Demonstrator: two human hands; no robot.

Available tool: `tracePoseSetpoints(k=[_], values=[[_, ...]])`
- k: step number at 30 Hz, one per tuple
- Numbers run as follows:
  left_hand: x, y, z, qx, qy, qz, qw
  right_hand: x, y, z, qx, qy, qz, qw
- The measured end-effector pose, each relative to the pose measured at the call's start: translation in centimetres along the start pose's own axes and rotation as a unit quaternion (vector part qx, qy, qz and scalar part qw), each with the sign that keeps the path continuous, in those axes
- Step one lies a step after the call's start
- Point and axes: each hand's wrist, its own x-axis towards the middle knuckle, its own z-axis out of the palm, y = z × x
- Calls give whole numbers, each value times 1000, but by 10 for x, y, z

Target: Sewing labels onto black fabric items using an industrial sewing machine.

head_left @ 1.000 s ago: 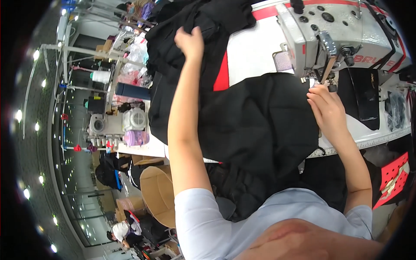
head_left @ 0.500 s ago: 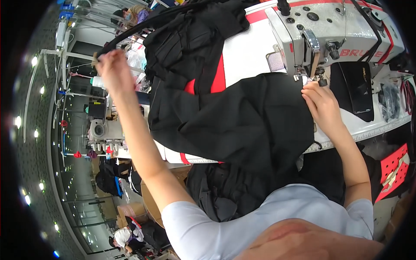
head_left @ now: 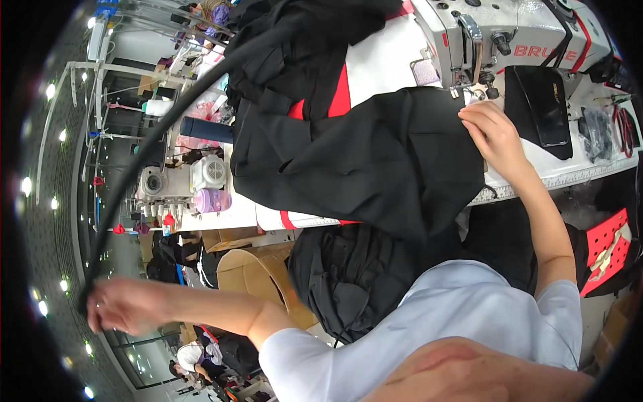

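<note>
My left hand [head_left: 127, 307] is stretched far out to the left, blurred, with its fingers curled round the end of a long black fabric strip [head_left: 157, 134]. That strip runs in a taut curve back to a heap of black fabric [head_left: 268, 70] at the far side of the table. Under the needle of a white sewing machine [head_left: 529, 33] lies the right edge of a wide black cloth [head_left: 362, 157]. Beside the presser foot [head_left: 457, 92], my right hand [head_left: 495, 137] pinches that edge with fingers together; its fingertips partly hide the cloth there.
A black phone [head_left: 546, 110] on a dark pad and a clear plastic bag [head_left: 595, 137] lie right of the machine. Black garments [head_left: 348, 288] fill the space below the table, by a cardboard box [head_left: 254, 271]. Another machine [head_left: 177, 181] stands left. Other people sit farther off.
My left hand has swung down and outward to the left, drawing the black strip out long. My right hand stays at the cloth's edge by the needle. The view has shifted slightly.
</note>
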Motion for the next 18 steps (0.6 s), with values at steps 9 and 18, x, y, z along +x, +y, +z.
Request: tracePoseSetpoints(k=[9, 18], values=[[-89, -104, -65, 614, 121, -430, 651, 3, -12, -1, 6, -55, -3, 998], [-145, -348, -108, 715, -351, -196, 572, -4, -9, 2, -27, -100, -39, 994]])
